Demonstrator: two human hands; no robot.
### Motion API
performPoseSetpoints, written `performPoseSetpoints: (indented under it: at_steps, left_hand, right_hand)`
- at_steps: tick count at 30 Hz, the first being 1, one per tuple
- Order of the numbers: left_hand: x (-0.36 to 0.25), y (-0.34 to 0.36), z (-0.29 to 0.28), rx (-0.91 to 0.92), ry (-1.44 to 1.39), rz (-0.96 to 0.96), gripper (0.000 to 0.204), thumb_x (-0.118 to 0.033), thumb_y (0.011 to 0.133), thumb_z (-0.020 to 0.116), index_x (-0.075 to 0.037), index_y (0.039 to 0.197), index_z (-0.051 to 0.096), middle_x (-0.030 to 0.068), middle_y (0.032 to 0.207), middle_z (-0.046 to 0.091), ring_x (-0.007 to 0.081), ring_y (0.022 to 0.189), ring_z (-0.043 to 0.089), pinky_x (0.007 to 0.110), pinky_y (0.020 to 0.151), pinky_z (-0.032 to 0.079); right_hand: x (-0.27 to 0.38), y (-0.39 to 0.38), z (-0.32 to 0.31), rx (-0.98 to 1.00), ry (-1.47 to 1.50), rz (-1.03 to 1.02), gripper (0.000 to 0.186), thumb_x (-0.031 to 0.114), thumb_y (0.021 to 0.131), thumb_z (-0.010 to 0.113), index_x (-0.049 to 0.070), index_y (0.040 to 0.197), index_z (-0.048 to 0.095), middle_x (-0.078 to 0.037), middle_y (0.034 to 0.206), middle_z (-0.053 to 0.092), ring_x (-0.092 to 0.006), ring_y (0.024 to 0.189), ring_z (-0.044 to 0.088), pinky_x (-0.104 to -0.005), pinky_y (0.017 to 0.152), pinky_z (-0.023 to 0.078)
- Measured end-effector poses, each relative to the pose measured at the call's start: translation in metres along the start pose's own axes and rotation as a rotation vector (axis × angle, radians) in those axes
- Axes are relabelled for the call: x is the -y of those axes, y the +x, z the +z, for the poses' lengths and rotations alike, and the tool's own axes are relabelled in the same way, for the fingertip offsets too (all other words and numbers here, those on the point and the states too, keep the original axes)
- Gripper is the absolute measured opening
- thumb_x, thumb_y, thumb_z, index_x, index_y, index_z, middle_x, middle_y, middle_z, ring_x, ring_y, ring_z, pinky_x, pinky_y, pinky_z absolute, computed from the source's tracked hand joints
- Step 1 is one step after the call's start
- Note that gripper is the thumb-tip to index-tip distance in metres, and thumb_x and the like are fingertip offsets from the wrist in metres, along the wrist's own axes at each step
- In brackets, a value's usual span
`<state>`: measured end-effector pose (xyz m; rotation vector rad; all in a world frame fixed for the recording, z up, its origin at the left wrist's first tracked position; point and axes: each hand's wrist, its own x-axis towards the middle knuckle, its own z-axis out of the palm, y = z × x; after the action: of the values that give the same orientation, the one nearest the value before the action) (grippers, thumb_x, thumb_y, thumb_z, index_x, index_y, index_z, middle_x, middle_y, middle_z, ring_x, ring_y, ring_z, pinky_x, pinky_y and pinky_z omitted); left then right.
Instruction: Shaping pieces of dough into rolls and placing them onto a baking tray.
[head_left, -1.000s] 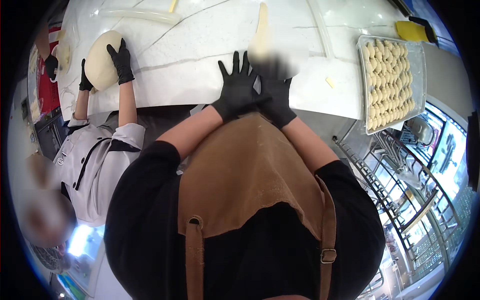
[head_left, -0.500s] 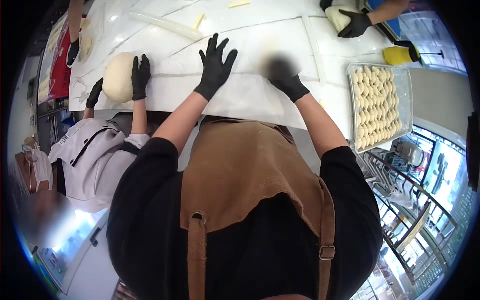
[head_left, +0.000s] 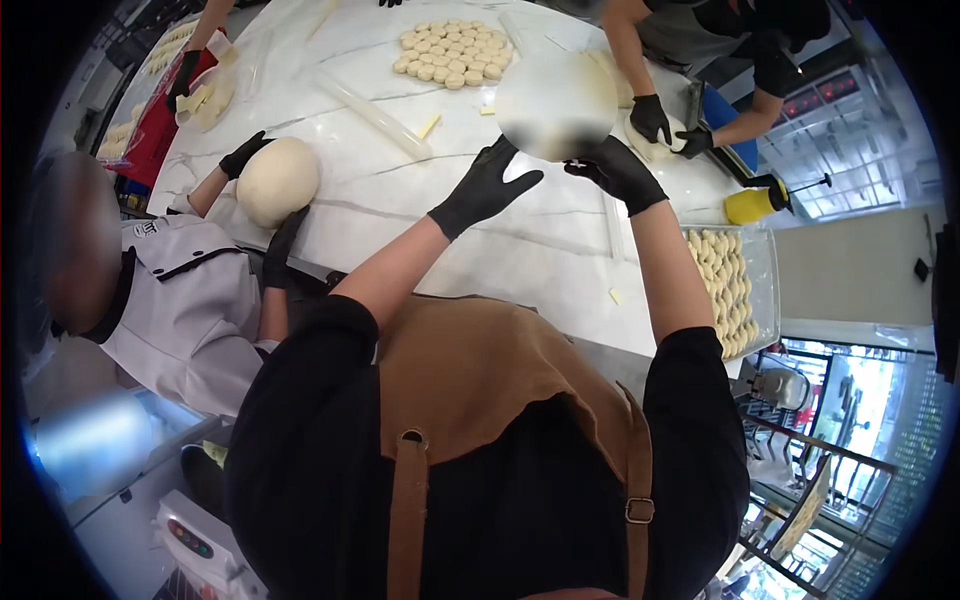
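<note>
My left hand (head_left: 487,188), in a black glove, reaches over the white marble table (head_left: 540,260), its thumb spread away from the fingers. Beside it on the right, my right hand (head_left: 622,172) is also black-gloved, with bent fingers turned toward the left one. A round blurred patch (head_left: 557,100) covers the area just beyond both hands and hides some fingertips. Whether my right hand holds anything cannot be made out. Nearest to my left hand lie a long translucent tube (head_left: 375,115) and a pale yellow strip (head_left: 430,126).
On the left a co-worker's gloved hands hold a large dough ball (head_left: 278,182). Another person at far right handles dough (head_left: 655,135). Round dough pieces (head_left: 455,52) lie grouped at the back. A tray of shaped dough (head_left: 725,285) and a yellow bottle (head_left: 752,205) stand right.
My view has shifted, showing more of the table's far side. Both my hands have reached farther forward and come closer together. The co-worker's dough ball has turned in their hands.
</note>
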<state>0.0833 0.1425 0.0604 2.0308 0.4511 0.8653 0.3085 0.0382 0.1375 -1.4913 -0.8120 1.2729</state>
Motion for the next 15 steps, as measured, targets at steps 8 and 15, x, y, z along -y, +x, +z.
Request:
performPoseSetpoints:
  at_steps: [8, 15]
  left_hand:
    - [-0.024, 0.015, -0.016, 0.477, -0.52, -0.497, 0.028, -0.028, 0.097, 0.073, -0.003, 0.11, 0.073, 0.0076, 0.1, 0.075, 0.0187, 0.087, 0.069, 0.029, 0.077, 0.055]
    - [-0.04, -0.001, -0.032, 0.547, -0.555, -0.523, 0.023, -0.029, 0.096, 0.075, -0.006, 0.095, 0.073, -0.001, 0.079, 0.066, 0.0084, 0.066, 0.054, 0.021, 0.063, 0.044]
  right_hand:
    - [-0.015, -0.037, 0.006, 0.217, 0.453, 0.166, 0.03, 0.012, 0.096, 0.068, -0.001, 0.124, 0.067, -0.01, 0.099, 0.07, -0.0184, 0.091, 0.067, -0.0315, 0.085, 0.058]
    - [-0.022, -0.067, 0.029, 0.14, 0.485, 0.207, 0.028, 0.012, 0.098, 0.067, -0.001, 0.122, 0.068, -0.01, 0.099, 0.07, -0.0176, 0.085, 0.067, -0.0333, 0.086, 0.059]
